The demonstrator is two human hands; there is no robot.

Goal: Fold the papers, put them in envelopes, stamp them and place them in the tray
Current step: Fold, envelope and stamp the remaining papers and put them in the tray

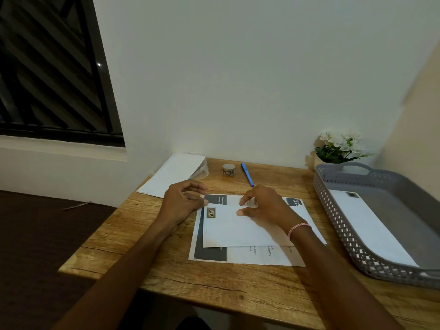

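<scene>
A white envelope [233,231] lies flat on the printed papers [240,257] in the middle of the wooden table [147,236]. A small stamp [211,212] sits in its upper left corner. My left hand [184,204] hovers at that corner with its fingers loosely curled, holding nothing. My right hand [264,208] is over the envelope's top edge, thumb tip on the envelope, fingers curled. A pale patch shows between those fingers; whether it is a held scrap or the sheet beneath is unclear. The grey tray [333,210] at the right holds one stamped envelope [371,227].
A stack of blank envelopes [173,175] lies at the table's back left. A stamp roll [228,169] and a blue pen [247,175] lie behind my hands. A pot of white flowers [338,148] stands in the back right corner against the wall.
</scene>
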